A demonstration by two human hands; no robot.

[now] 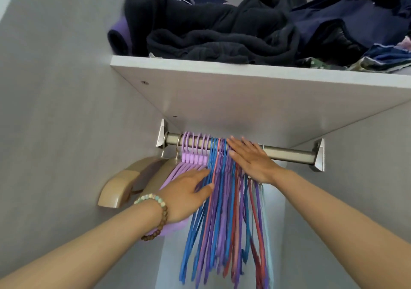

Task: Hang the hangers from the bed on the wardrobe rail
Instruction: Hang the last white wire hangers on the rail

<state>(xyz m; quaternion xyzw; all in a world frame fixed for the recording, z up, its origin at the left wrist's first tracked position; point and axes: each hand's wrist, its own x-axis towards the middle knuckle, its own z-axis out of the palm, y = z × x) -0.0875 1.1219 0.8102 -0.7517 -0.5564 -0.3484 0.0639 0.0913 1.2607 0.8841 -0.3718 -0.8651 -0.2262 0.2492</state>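
While the hangers (222,199) are hanging on the rail (289,153), the right hand (251,157) is pressing, fingers straight, on the bunch's right side. The left hand (189,191), also flat, is touching its left.

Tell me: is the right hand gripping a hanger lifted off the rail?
No, the right hand lies open, fingers straight, against the thin hangers that hang on the rail.

Dark rumpled clothes (222,33) lie piled on the white shelf (244,93).
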